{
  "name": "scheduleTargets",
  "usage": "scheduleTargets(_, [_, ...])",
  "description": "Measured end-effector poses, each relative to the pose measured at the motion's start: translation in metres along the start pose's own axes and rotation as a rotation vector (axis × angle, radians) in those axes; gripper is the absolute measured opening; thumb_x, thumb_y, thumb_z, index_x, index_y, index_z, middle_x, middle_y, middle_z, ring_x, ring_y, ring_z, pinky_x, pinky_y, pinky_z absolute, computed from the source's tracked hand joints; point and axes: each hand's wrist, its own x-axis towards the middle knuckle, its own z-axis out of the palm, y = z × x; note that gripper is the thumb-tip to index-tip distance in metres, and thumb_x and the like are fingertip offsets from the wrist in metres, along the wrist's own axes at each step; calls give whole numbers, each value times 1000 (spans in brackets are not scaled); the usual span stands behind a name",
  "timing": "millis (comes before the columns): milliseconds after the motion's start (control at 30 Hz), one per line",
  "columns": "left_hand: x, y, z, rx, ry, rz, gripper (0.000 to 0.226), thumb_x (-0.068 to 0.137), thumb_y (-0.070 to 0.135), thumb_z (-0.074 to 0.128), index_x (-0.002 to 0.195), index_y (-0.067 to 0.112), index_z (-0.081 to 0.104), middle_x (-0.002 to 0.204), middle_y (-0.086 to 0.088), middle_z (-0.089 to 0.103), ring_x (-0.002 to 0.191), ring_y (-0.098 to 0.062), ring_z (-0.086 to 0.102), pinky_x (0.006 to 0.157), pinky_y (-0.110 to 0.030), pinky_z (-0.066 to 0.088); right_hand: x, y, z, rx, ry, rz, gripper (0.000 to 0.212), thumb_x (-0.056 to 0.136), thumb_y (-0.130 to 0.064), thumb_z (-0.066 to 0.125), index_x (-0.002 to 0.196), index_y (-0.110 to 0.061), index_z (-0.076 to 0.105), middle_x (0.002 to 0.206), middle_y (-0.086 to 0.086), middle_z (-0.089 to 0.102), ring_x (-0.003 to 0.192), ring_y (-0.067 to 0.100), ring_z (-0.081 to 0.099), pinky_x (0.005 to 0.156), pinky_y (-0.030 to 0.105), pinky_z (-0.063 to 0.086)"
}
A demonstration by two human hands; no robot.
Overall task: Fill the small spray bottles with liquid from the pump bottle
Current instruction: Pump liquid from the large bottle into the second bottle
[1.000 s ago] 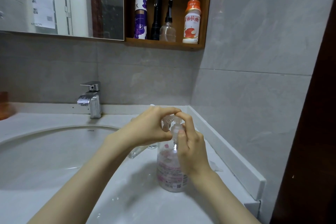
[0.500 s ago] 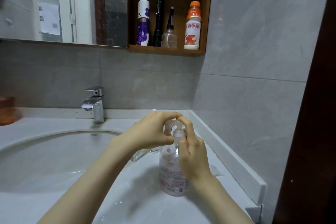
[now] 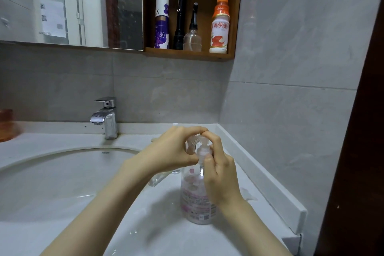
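Note:
A clear pump bottle (image 3: 195, 199) with a pink label stands on the counter right of the basin. My right hand (image 3: 220, 172) curls round its neck, the index finger lying on the pump head (image 3: 204, 141). My left hand (image 3: 170, 151) pinches a small clear ribbed piece (image 3: 192, 144) between thumb and index finger, right at the pump's spout; I take it for the mouth of a small spray bottle, its body hidden by the hand. Another small clear bottle (image 3: 155, 181) lies on the counter under my left wrist.
The round basin (image 3: 62, 176) and a chrome tap (image 3: 106, 118) are to the left. A raised ledge (image 3: 259, 174) and the tiled wall close the right side. A wooden shelf (image 3: 187, 54) above holds several bottles and a black torch. Water drops lie on the counter.
Both hands keep the same hold at the pump head. Only the view has shifted slightly, so the hands sit a little lower in the frame.

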Motion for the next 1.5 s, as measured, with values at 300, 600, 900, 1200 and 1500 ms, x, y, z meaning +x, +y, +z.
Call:
scheduleTargets(300, [-3, 5, 4, 38, -5, -25, 44, 72, 13, 59, 112, 29, 61, 51, 15, 50, 46, 6, 48, 51, -14, 32, -1, 4, 2, 6, 4, 7, 34, 84, -41, 20, 111, -43, 39, 53, -20, 48, 55, 10, 47, 55, 33, 41])
scheduleTargets(600, [-1, 3, 0, 11, 0, -22, 45, 71, 9, 62, 109, 33, 61, 69, 6, 60, 52, 1, 49, 57, -13, 33, -3, -8, -4, -4, -39, 17, 39, 86, -41, 18, 120, -47, 36, 56, -35, 50, 49, -8, 50, 51, 15, 25])
scheduleTargets(900, [1, 4, -1, -9, 5, -7, 42, 72, 10, 64, 107, 32, 62, 71, 3, 61, 51, 1, 48, 54, -17, 36, -1, -8, -4, -5, -31, 6, 42, 83, -41, 17, 121, -48, 33, 54, -34, 50, 50, -5, 50, 51, 14, 24])
scheduleTargets(1200, [-1, 8, -1, -10, 36, -28, 41, 72, 11, 61, 108, 29, 63, 57, 11, 51, 48, 2, 47, 53, -18, 35, 1, -4, -2, 3, -16, 5, 38, 86, -36, 22, 120, -48, 35, 52, -29, 50, 50, -1, 50, 52, 17, 27])
scheduleTargets(1500, [-5, 7, 7, 77, 19, -70, 46, 70, 10, 57, 111, 31, 60, 49, 28, 51, 49, 10, 48, 52, -20, 32, -3, 2, 1, 16, -9, 33, 35, 83, -43, 19, 111, -46, 38, 58, -26, 52, 53, 4, 47, 55, 24, 36])
